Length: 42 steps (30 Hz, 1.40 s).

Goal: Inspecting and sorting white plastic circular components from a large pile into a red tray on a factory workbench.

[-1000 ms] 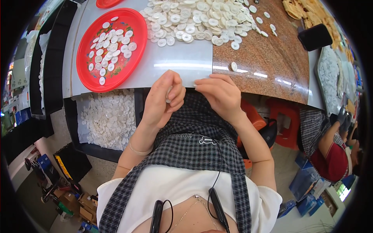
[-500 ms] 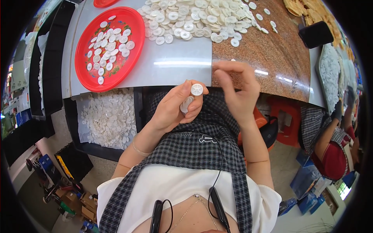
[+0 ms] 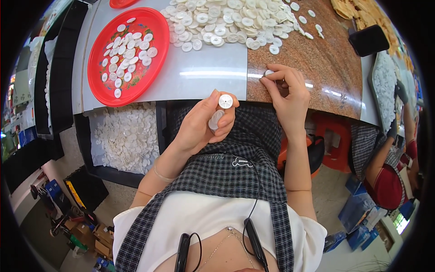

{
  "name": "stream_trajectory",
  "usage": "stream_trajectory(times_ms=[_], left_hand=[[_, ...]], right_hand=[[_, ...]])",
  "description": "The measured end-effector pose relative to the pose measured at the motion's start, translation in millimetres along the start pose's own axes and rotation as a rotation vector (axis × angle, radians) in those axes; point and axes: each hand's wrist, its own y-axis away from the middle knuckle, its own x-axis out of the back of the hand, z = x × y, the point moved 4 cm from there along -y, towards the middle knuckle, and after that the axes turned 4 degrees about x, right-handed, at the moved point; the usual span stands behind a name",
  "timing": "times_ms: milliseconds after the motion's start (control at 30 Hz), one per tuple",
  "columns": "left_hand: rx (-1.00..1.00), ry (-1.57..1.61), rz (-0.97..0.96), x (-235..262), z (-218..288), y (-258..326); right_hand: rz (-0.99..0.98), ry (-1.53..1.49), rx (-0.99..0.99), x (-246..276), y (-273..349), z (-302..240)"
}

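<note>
My left hand point(image 3: 197, 122), in front of the table edge, is closed round small plastic parts. Its thumb and forefinger pinch a white toothed gear wheel point(image 3: 225, 101) by the rim, flat side up. Below that, translucent discs point(image 3: 216, 120) are tucked against the curled fingers. Over the brown stone part of the table, my right hand point(image 3: 291, 97) pinches a small white disc point(image 3: 268, 72) between thumb and forefinger. That disc is partly covered by the fingertips. A big heap of white discs point(image 3: 217, 22) lies farther back.
A red plate point(image 3: 94, 68) with several white discs stands at the left. Under the table edge sits a black bin point(image 3: 120, 177) of translucent discs. Back right lies a black phone point(image 3: 369, 40), near a tray of clear parts point(image 3: 384, 84) where another person's gloved hands work.
My right hand has moved right and its fingers have closed on the disc on the stone surface. The gear in my left hand has turned from its spoked side to a flat face.
</note>
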Motion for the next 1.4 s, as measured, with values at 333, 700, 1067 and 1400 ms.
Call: stream_trajectory(times_ms=[333,700,1067,1400], left_hand=[[-0.070,-0.193,0.124,1,-1,-6],[-0.101,-0.133,-0.136,1,-6,-5],[-0.148,-0.114,-0.160,-1,-4,-6],[-0.161,-0.032,-0.063,5,-3,-5]], right_hand=[[-0.208,-0.499,0.088,-7,10,-41],[-0.059,-0.096,0.260,-5,-26,-9],[-0.138,0.114,0.268,-26,-17,-6],[0.012,0.065,0.130,-1,5,1]])
